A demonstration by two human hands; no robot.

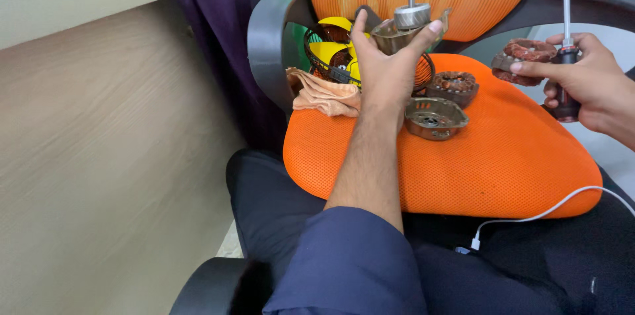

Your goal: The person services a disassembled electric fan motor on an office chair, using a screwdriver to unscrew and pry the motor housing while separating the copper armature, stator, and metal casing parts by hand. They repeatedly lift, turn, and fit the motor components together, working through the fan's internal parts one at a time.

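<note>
My left hand [387, 63] is raised over the orange chair seat [503, 156] and grips a metal motor housing with a rotor and shaft [409, 24] sticking up. My right hand [585, 80] at the right edge holds a screwdriver [566, 57] upright, black handle in the palm, and pinches a copper-wound stator [526, 60] with thumb and fingers. On the seat lie a round metal end cover [434, 118] and a second copper-wound stator [453, 85].
A yellow small fan with black wire guard [331, 50] and a tan cloth [324, 93] rest at the back of the seat. A beige desk side [99, 143] stands left, with purple fabric [225, 24] hanging. A white cable [549, 209] crosses my lap.
</note>
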